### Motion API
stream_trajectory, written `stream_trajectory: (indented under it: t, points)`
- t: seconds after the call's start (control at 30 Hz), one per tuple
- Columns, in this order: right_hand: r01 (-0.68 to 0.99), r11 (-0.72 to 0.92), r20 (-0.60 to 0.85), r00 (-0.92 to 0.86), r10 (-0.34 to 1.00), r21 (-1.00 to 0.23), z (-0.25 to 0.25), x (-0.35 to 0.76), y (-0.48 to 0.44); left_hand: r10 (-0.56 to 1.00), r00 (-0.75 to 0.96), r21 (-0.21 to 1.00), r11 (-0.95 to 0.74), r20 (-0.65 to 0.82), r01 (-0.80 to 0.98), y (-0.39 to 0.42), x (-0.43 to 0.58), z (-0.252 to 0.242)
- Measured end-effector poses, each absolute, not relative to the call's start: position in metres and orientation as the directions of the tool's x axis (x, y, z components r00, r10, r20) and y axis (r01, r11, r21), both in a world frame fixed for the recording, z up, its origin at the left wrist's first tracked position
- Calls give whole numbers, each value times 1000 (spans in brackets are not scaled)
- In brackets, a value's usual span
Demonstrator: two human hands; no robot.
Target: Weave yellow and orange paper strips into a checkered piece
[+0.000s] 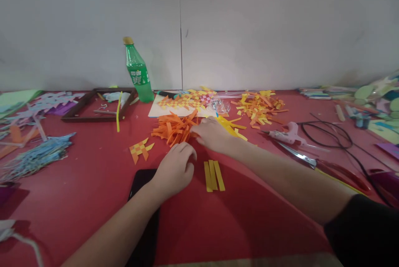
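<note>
My right hand (212, 134) reaches into the right side of a pile of orange paper strips (171, 127), its fingertips closed on strips there. At the near edge of that pile is my left hand (175, 170), fingers curled in; what they hold, if anything, is hidden. Partly under my right hand lie yellow paper strips (232, 125). Three short yellow strips (214, 175) lie side by side on the red table (249, 217), below my hands. A woven orange and yellow paper fish (141, 149) sits left of the pile. Under my left forearm is a black phone (141, 179).
A green bottle (139, 73) stands at the back beside a brown frame (90, 119). Mixed strip scraps (262, 107) lie back right. To the right are a pink glue gun (288, 134), its cable and red-handled scissors (336, 171). Blue strips (40, 154) lie left.
</note>
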State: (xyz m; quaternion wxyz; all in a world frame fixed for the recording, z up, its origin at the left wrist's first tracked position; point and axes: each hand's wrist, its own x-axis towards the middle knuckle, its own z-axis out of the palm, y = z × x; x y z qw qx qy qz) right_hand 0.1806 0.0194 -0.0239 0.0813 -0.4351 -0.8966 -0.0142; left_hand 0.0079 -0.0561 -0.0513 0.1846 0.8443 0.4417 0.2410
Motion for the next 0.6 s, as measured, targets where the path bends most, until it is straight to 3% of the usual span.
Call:
stream_trajectory:
  t: [0.4, 0.6]
  points:
    - [782, 559, 215, -517, 829, -275, 32, 190, 38, 901, 160, 622, -397, 403, 675, -47, 2, -56]
    - [697, 695, 397, -595, 699, -178, 30, 198, 29, 865, 44, 634, -400, 500, 661, -43, 2, -57]
